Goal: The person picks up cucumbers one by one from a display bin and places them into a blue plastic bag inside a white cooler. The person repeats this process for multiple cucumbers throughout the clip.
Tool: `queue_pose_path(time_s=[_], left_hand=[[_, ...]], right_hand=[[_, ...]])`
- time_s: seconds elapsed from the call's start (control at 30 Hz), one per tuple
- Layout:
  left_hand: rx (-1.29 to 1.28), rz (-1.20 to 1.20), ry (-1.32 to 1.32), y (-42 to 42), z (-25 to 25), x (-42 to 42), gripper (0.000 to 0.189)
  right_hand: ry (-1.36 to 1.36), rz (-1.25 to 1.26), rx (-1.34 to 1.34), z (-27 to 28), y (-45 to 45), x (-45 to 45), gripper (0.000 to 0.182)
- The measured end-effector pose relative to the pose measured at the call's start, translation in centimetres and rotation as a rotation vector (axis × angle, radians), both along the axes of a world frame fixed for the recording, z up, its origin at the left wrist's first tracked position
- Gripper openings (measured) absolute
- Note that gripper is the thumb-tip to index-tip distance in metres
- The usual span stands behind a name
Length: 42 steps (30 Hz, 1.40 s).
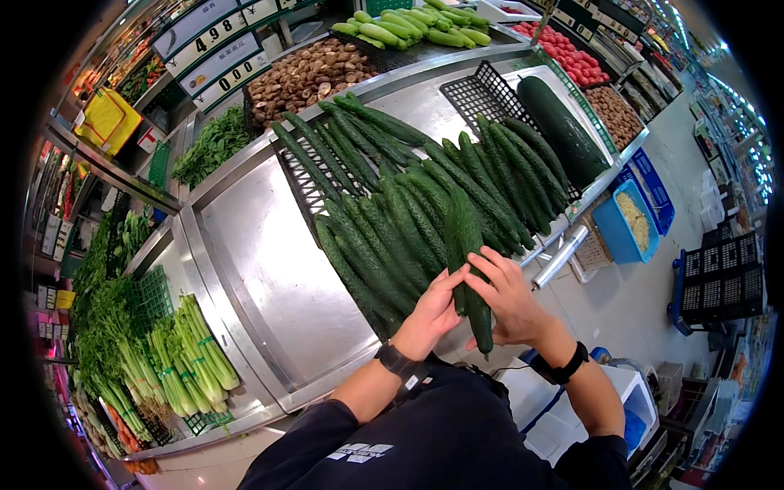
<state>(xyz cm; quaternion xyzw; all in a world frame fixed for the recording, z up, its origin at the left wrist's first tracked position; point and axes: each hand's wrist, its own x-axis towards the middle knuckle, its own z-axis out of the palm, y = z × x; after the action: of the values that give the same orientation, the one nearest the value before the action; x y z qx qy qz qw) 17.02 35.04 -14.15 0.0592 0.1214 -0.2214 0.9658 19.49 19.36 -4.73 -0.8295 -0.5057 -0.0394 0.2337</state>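
Both my hands are around dark green, bumpy cucumbers over the front edge of the display. My left hand grips from the left, its thumb and fingers against the skin. On the other side, my right hand lies with its fingertips on the cucumber and its lower fingers partly hidden behind it. The held cucumber's lower tip points down toward my shirt. Rows of similar cucumbers lie just beyond, over black plastic grates. A large, smooth wax gourd rests at their right.
A metal display counter spans the front. Celery bunches are at the left, shiitake mushrooms and light green gourds behind. A blue tub, black crates and a white foam box stand at the right.
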Motion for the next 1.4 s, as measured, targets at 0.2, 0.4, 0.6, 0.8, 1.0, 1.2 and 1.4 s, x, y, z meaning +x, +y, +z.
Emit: queue_pose_path(time_s=[0.2,0.4,0.6,0.8,1.0,1.2,1.4], left_hand=[[0.342,0.125,-0.114,4.8,-0.4,5.8,0.032],[0.913,0.24,-0.068,19.7,-1.7,16.0,0.025],[1.458,0.494,0.156,28.7,-9.9,21.8,0.058],[1.667,0.45,-0.241,12.7,-4.1,12.0,0.031],[1.553,0.175,-1.143,-6.7,1.8,1.2,0.041],[1.268,-0.225,-1.874,-23.6,4.5,-6.5,0.049],[1.172,-0.399,-1.826,-31.5,1.5,-9.1,0.04]], right_hand=[[0.066,-0.401,0.011,-4.1,-4.2,-2.5,0.099],[0.338,-0.863,0.048,-7.7,-10.7,-9.8,0.089],[0.453,-1.001,0.031,-9.4,-13.3,-14.9,0.079],[0.404,-1.29,0.241,-10.6,-17.4,-19.4,0.019],[0.589,-1.42,0.416,-11.9,-18.1,-19.0,0.028],[0.535,-1.124,0.031,-10.8,-17.4,-13.9,0.033],[0.279,-1.157,0.115,-14.4,-22.6,-19.1,0.035]])
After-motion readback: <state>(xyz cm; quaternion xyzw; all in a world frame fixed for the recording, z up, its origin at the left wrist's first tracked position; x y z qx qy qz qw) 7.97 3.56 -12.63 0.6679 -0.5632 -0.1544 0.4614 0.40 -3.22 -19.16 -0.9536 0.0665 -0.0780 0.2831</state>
